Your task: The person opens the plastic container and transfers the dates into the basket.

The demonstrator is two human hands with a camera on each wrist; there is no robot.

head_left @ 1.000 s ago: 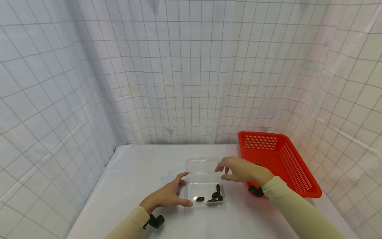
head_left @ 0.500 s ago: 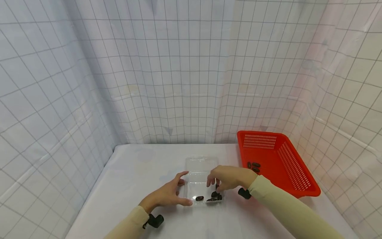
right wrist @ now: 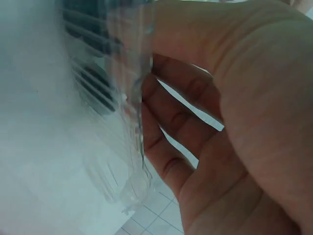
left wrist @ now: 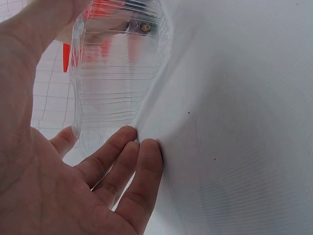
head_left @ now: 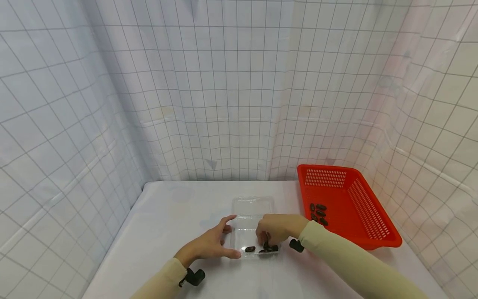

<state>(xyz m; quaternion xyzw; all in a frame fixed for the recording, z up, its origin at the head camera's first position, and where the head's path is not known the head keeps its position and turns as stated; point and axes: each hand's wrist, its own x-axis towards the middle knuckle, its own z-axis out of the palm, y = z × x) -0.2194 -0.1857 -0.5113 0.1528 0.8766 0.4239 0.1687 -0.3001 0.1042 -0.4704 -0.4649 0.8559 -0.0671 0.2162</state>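
Your left hand, grip unclenched, spans the clear box at nine o'clock on the desk, apparently bracing it. Your right hand reaches in from three o'clock among dark pieces near the five-o'clock corner; whether it grasps one cannot be told. The red basket sits at two o'clock, presumably for easy reach.

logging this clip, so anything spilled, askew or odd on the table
Nothing stands out. The dark pieces in view lie inside the clear box or the red basket, none visibly spilled on the white cloth. The box's lid is folded back; fine cracks would be too small to tell.
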